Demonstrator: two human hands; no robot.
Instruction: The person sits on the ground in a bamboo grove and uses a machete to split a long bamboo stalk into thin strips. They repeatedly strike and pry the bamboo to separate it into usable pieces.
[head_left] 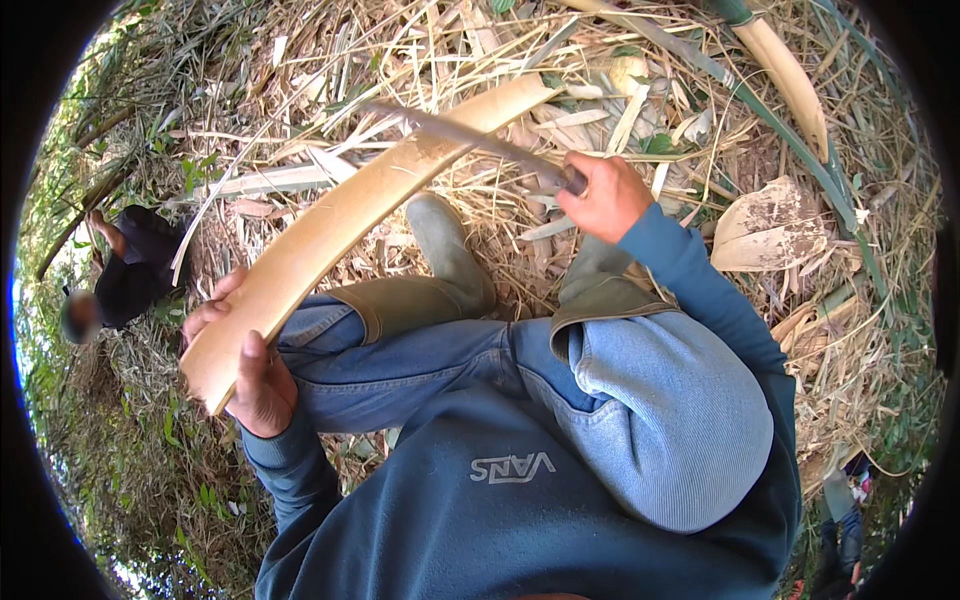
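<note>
A long, wide slab of split bamboo (325, 225), pale yellow with a ragged far end, slants from lower left to upper right. My left hand (264, 398) grips its near end, thumb on top and fingers round the far edge. In my right hand (606, 195) is the handle of a long-bladed knife (475, 137). The dark blade points left and lies across the upper part of the bamboo; whether it touches the surface I cannot tell.
My boots (445, 255) stand on ground strewn with bamboo shavings and dry leaves. Bamboo poles (785, 80) lie at the upper right, near a broad dry sheath (768, 228). One person (145, 265) is at the left, another (842, 535) at the lower right.
</note>
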